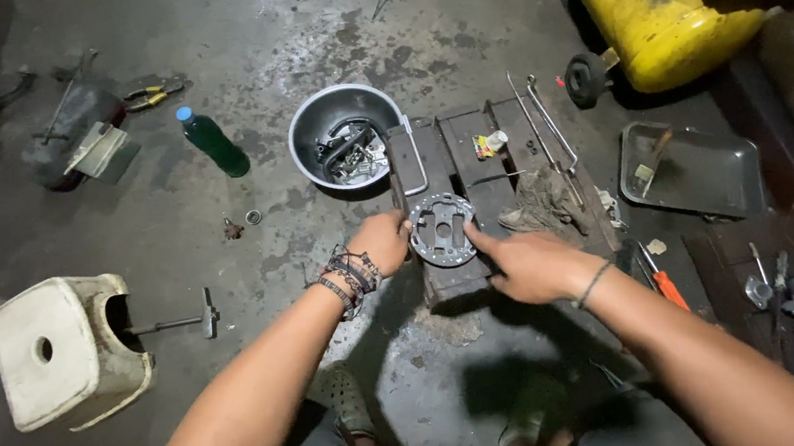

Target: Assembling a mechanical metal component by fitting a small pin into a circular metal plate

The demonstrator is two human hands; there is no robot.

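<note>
A round grey metal plate [443, 229] with cut-out holes lies on dark wooden planks [468, 153] on the concrete floor. My left hand [381, 241], with braided bands at the wrist, grips the plate's left edge. My right hand [529, 264] rests on the plate's right edge, index finger pointing onto it. Both forearms reach in from the bottom of the head view.
A metal bowl [308, 130] of small parts stands behind the planks. A green bottle [213, 141], pliers [152, 94], a white plastic stool [64, 347], a hammer [178, 322], long rods [543, 126], a rag [542, 201], a metal tray [703, 174], an orange-handled screwdriver [665, 284] and a yellow tank [653, 14] surround me.
</note>
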